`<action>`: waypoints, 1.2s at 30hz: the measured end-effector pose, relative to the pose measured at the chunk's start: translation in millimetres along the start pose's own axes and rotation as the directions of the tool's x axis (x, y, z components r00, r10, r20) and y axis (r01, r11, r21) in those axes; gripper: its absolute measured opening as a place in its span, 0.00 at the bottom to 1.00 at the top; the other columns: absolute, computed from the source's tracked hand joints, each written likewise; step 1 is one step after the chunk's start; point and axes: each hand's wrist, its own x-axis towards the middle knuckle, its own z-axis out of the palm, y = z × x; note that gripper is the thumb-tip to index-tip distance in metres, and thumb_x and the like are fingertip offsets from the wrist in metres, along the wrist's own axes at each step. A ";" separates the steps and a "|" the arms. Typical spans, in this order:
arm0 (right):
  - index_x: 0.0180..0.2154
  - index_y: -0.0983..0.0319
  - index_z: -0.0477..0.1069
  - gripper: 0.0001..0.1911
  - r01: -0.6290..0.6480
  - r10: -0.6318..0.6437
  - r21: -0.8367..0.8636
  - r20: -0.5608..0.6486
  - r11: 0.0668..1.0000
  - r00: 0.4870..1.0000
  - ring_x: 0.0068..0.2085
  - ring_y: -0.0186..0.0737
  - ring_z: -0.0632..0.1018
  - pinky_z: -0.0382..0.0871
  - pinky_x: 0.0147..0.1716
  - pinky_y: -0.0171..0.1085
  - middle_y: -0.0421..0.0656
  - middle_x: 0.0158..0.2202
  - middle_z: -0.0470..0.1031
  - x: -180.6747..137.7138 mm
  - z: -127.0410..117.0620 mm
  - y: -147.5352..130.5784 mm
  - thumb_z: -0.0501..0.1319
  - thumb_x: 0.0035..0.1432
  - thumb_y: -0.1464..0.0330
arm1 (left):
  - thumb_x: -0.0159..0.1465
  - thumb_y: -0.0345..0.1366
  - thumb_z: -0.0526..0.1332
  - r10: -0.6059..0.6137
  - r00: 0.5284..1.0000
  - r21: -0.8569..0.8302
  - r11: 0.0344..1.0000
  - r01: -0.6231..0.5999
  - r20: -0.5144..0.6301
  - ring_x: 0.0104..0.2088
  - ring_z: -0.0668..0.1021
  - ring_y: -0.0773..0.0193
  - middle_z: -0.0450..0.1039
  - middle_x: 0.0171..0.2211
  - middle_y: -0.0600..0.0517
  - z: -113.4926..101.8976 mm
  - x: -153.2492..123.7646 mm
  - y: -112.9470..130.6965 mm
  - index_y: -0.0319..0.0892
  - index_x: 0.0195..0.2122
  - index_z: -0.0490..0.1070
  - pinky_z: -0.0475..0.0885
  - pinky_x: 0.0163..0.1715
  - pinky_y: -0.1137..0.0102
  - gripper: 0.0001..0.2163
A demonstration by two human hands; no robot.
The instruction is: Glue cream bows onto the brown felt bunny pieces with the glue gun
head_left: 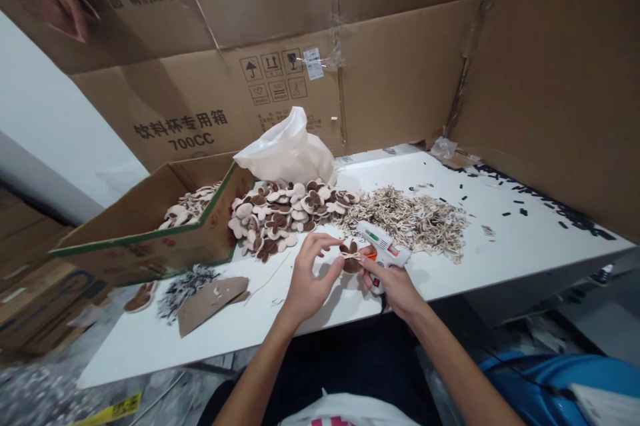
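Over the front of the table I see a small brown bunny-shaped fuzzy piece point(351, 265) with a pale bow-like strip across it. My left hand point(315, 273) is at its left edge, thumb and index fingertip closed in on it. My right hand point(393, 286) grips a white glue gun point(383, 246) with an orange part near its nozzle; the right fingertips also meet the piece's right side. Behind the hands lies a heap of brown and cream fuzzy pieces point(280, 213). To its right spreads a pile of short pale strips point(420, 219).
An open cardboard box point(145, 253) at the left holds more cream pieces. A white plastic bag point(295, 149) stands behind the heap. Dark shreds point(187, 289) and a brown cardboard scrap point(213, 303) lie front left. Tall cardboard walls point(405, 79) enclose the table's back and right.
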 end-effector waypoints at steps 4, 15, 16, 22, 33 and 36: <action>0.40 0.60 0.74 0.14 0.008 -0.008 -0.018 -0.002 1.000 1.000 0.21 0.33 0.72 0.65 0.24 0.34 0.37 0.24 0.74 -0.8 0.3 -0.2 0.71 0.59 0.58 | 0.67 0.42 0.64 -0.303 0.950 -0.258 0.926 0.276 -0.071 0.41 0.77 0.59 0.77 0.43 0.48 14.4 -1.3 -6.2 0.44 0.47 0.74 0.72 0.41 0.66 0.11; 0.39 0.60 0.74 0.15 0.000 0.001 -0.025 0.026 1.000 1.000 0.21 0.33 0.71 0.65 0.23 0.34 0.36 0.24 0.73 -1.2 0.1 -0.2 0.70 0.59 0.57 | 0.65 0.46 0.66 -0.362 0.919 -0.426 0.814 0.394 0.159 0.30 0.77 0.62 0.76 0.27 0.51 26.5 2.1 -0.6 0.39 0.28 0.73 0.70 0.34 0.70 0.15; 0.39 0.60 0.74 0.15 -0.003 0.004 -0.023 0.018 1.000 1.000 0.21 0.33 0.71 0.65 0.23 0.34 0.36 0.24 0.73 -1.0 0.1 0.1 0.70 0.59 0.57 | 0.65 0.47 0.65 -0.357 0.920 -0.416 0.821 0.391 0.162 0.31 0.77 0.62 0.76 0.27 0.51 27.4 1.7 -1.6 0.39 0.28 0.73 0.70 0.34 0.70 0.16; 0.39 0.60 0.73 0.18 -0.021 0.020 -0.015 -0.013 1.000 1.000 0.21 0.34 0.70 0.65 0.22 0.34 0.36 0.23 0.72 -0.5 1.6 -1.9 0.72 0.56 0.55 | 0.66 0.47 0.65 -0.362 0.921 -0.398 0.830 0.390 0.146 0.32 0.78 0.61 0.77 0.29 0.51 31.4 -1.0 -5.4 0.39 0.29 0.72 0.71 0.36 0.69 0.15; 0.36 0.59 0.74 0.16 0.014 -0.015 -0.050 -0.026 0.999 1.000 0.21 0.34 0.71 0.64 0.24 0.34 0.36 0.23 0.73 -0.4 1.5 -1.9 0.71 0.57 0.54 | 0.67 0.48 0.64 -0.318 0.943 -0.330 0.884 0.332 0.097 0.32 0.77 0.62 0.76 0.28 0.51 32.6 -0.4 -7.5 0.40 0.29 0.73 0.71 0.36 0.69 0.16; 0.38 0.59 0.74 0.17 0.016 -0.016 -0.015 -0.038 1.000 0.999 0.22 0.34 0.71 0.66 0.26 0.35 0.36 0.25 0.74 0.4 0.9 -0.1 0.71 0.57 0.55 | 0.68 0.48 0.62 -0.301 0.939 -0.383 0.857 0.344 0.169 0.35 0.79 0.59 0.79 0.32 0.48 26.2 1.5 -1.6 0.39 0.33 0.75 0.73 0.40 0.67 0.16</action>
